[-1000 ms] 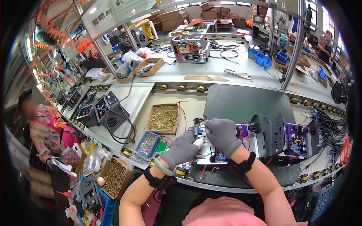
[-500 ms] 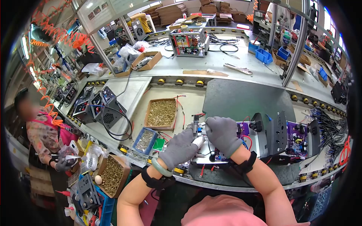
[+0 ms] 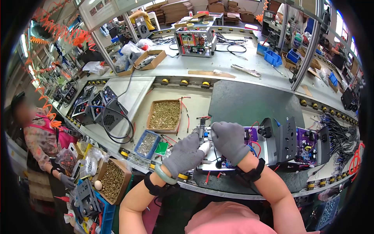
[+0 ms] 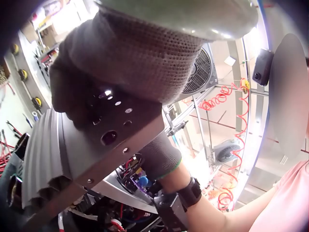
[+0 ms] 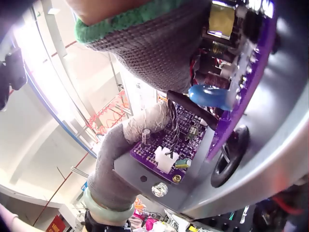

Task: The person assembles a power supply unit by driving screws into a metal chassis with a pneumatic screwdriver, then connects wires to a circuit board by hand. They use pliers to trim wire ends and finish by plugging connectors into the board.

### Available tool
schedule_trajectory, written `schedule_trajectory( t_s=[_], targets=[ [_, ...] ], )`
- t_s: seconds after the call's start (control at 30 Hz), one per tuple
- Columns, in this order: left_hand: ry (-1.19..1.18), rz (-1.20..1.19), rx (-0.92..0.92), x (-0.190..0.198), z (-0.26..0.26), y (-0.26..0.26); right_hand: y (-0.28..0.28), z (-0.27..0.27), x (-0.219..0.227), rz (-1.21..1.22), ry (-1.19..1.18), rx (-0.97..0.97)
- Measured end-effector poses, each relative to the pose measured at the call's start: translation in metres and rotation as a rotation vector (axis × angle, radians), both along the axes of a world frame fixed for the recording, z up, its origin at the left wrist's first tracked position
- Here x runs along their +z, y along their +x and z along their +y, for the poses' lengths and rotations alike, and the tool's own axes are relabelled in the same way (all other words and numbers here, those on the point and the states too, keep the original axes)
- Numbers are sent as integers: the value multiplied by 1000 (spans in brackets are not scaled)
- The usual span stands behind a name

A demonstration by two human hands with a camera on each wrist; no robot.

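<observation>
My left hand (image 3: 184, 155), in a grey knit glove, grips the left end panel of an open metal chassis. In the left wrist view its fingers curl over the dark panel (image 4: 99, 150) with round holes. Its white-wrapped thumb (image 5: 147, 123) lies inside, beside a purple circuit board (image 5: 148, 155) with a white connector (image 5: 165, 160). My right hand (image 3: 231, 142), gloved too, is bent over the chassis close to the left fingers. Its fingertips are hidden and I cannot tell what they hold. A blue component (image 5: 210, 97) and a black cable (image 5: 193, 104) show beneath that glove.
A second chassis (image 3: 307, 144) stands at the right, by a bundle of black cables (image 3: 339, 126). Left of my hands are a carton of brass-coloured parts (image 3: 165, 116), a blue tray (image 3: 147, 144) and a green square (image 3: 161, 148). Another person (image 3: 43, 136) stands far left.
My hands keep almost the same pose at the chassis. The head view has shifted slightly. At the far left, the other person's gloved hand has moved down and away from the white sheets.
</observation>
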State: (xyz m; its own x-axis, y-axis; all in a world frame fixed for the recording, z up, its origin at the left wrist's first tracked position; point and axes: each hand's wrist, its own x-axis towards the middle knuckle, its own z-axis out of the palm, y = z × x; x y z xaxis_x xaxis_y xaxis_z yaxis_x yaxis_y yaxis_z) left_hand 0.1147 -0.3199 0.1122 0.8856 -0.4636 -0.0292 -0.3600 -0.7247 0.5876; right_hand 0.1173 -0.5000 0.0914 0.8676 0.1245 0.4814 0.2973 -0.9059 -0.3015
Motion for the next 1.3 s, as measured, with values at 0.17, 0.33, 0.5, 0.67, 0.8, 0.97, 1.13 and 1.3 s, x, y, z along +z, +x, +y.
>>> schedule_trajectory(
  t_s=[0.17, 0.33, 0.5, 0.67, 0.8, 0.97, 1.13, 1.3],
  targets=[
    [48, -35, -52, -4, -1, 6, 5, 2, 2, 59, 86, 73],
    [19, -21, -10, 3, -3, 1, 8, -1, 4, 118, 182, 91],
    [-704, 616, 90, 10, 25, 1, -26, -19, 34, 80, 343, 319],
    [-406, 287, 474, -75, 111, 53, -83, -72, 96, -11, 281, 155],
    [177, 143, 130, -124, 105, 57, -85, -87, 67, -46, -21, 97],
    [554, -112, 162, -180, 53, 91, -84, -86, 55, 13, -60, 124],
    [755, -331, 10, -234, 63, 123, -81, -105, 35, -63, -23, 186],
    [732, -112, -135, -231, 63, 123, -89, -97, 62, 81, 21, 218]
  ],
)
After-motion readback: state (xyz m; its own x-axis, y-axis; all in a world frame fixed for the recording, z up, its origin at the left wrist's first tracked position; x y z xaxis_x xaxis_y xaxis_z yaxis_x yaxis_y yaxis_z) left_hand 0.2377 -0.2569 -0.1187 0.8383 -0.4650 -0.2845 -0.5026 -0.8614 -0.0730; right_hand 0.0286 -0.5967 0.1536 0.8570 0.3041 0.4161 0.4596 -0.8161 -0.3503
